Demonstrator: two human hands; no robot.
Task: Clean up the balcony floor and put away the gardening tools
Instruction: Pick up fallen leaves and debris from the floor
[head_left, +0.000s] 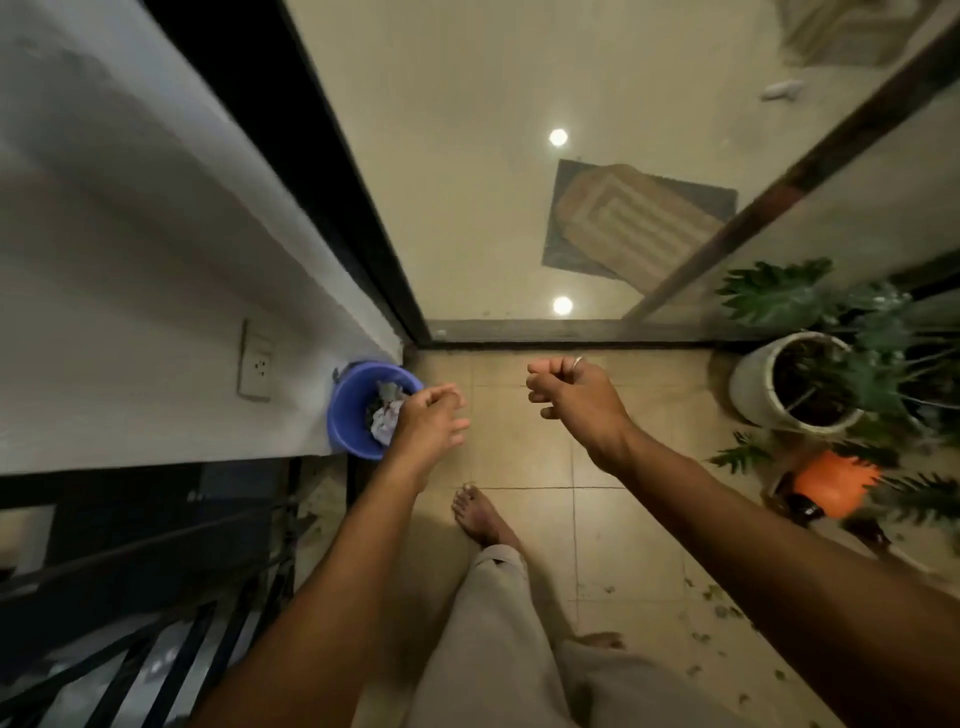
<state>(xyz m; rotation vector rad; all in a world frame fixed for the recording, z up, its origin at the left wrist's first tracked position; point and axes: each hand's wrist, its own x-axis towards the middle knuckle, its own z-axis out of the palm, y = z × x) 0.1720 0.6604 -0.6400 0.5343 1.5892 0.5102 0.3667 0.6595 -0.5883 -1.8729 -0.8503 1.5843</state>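
Note:
A blue bucket (350, 415) stands on the tiled balcony floor in the corner by the white wall, with crumpled paper and scraps (383, 418) inside. My left hand (428, 421) hovers over the bucket's right rim, fingers loosely spread and holding nothing. My right hand (569, 395) is out over the tiles to the right, fingers curled in, a ring on one finger, with nothing visible in it. Small leaf bits and soil crumbs (711, 608) lie scattered on the floor at the lower right.
A white pot (753, 384) with a leafy green plant stands at the right, an orange object (834, 488) below it. A glass sliding door (519, 332) closes the far side. A black railing (156, 597) runs at the lower left. My bare feet stand on the tiles.

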